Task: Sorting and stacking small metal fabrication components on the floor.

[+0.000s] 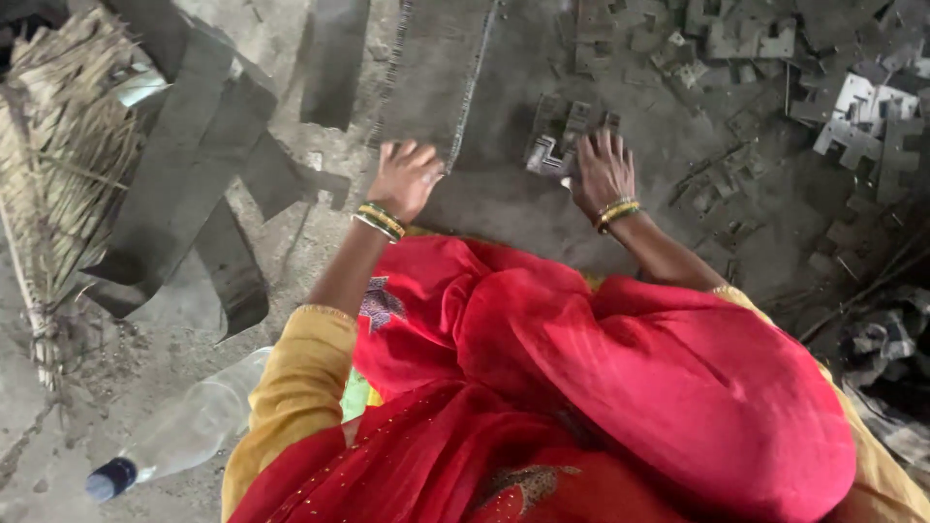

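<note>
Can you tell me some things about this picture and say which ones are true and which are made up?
1. The right hand rests on a small pile of cut metal pieces. True.
2. The left hand holds the plastic bottle. False: the plastic bottle lies on the ground beside the person, away from both hands.
3. Both wrists wear bangles. True.
4. The broom stands on the right side. False: the straw broom is at the left edge.
5. The person's cloth is blue. False: the draped cloth is red, over yellow sleeves.
6. More metal pieces lie scattered at the upper right. True.
</note>
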